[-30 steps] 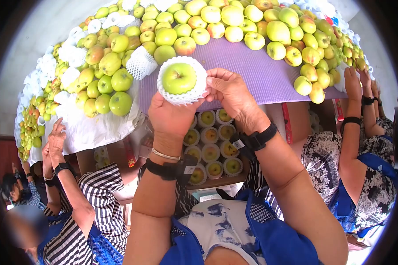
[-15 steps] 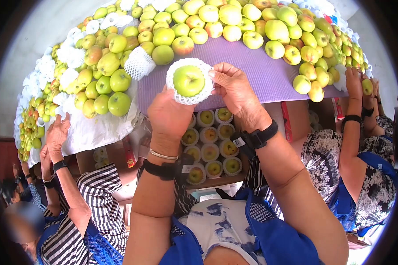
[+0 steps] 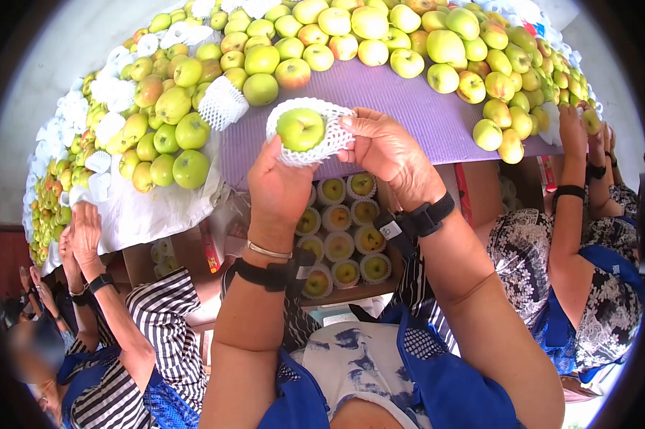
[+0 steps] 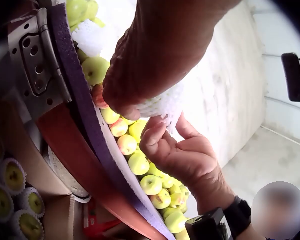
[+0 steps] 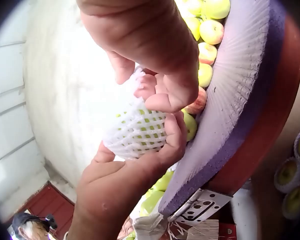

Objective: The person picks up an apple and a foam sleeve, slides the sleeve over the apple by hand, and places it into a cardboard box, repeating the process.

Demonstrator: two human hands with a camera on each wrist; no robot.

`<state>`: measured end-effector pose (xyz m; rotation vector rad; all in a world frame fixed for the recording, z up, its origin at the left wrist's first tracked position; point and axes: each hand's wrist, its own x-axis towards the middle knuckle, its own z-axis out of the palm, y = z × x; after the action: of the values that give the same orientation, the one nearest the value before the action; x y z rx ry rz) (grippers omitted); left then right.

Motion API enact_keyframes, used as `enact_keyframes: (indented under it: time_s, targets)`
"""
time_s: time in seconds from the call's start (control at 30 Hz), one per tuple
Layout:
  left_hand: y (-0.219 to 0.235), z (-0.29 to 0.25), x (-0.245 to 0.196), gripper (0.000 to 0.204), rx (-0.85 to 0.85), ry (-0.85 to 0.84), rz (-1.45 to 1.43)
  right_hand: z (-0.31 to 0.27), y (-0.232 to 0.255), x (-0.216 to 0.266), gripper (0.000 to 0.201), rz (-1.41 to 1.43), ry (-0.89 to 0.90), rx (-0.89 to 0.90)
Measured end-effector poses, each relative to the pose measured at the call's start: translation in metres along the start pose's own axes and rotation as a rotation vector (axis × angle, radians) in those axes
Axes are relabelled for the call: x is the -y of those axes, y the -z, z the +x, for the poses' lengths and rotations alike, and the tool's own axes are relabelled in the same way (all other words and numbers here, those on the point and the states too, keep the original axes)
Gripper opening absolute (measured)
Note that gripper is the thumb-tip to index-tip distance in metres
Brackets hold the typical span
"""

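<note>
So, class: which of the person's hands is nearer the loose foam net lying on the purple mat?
Left. The left hand, gripping the netted apple, sits just right of the loose foam net; the right hand holds the apple's far side.

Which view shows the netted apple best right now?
The head view: the green apple faces the camera, cupped in its foam net. The right wrist view shows only the net's side with green showing through the mesh; the left wrist view shows just a net edge between the hands.

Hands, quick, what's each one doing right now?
Left hand: holds the green apple in its white foam net sleeve from below.
Right hand: fingers pinch the sleeve's edge.
</note>
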<state>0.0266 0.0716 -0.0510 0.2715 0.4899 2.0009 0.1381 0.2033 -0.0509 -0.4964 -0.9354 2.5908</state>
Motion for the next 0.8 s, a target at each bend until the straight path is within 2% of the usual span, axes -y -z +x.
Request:
enact_keyframes:
  time_s: [0.13,0.23,0.33,0.43,0.53,0.63,0.73,0.8]
  targets:
    - [0.003,0.001,-0.002,0.043,0.034,0.014,-0.057,0.002,0.002,-0.004,0.021,0.133,-0.054,0.037]
    - [0.003,0.0,-0.001,0.044,0.042,0.023,-0.123,0.004,0.003,-0.009,0.027,0.253,-0.071,0.177]
    - [0.003,-0.001,-0.002,0.044,0.042,0.029,-0.132,0.002,-0.008,-0.01,0.03,0.283,-0.068,0.144]
    - [-0.001,-0.002,0.0,0.044,0.02,0.039,-0.089,0.001,-0.02,-0.014,0.025,0.165,-0.001,-0.083]
    - [0.001,-0.002,0.001,0.044,0.027,0.073,-0.081,0.008,-0.012,-0.022,0.019,-0.116,0.17,-0.201]
    - [-0.002,-0.004,0.0,0.044,0.03,0.103,-0.092,0.006,-0.017,-0.021,0.015,-0.238,0.172,-0.316]
    - [-0.003,-0.004,0.001,0.047,0.068,0.111,-0.151,0.005,-0.022,-0.026,0.017,-0.515,0.312,-0.389]
    - [-0.003,-0.004,0.002,0.049,0.083,0.096,-0.164,0.011,-0.018,-0.038,0.019,-0.582,0.47,-0.386]
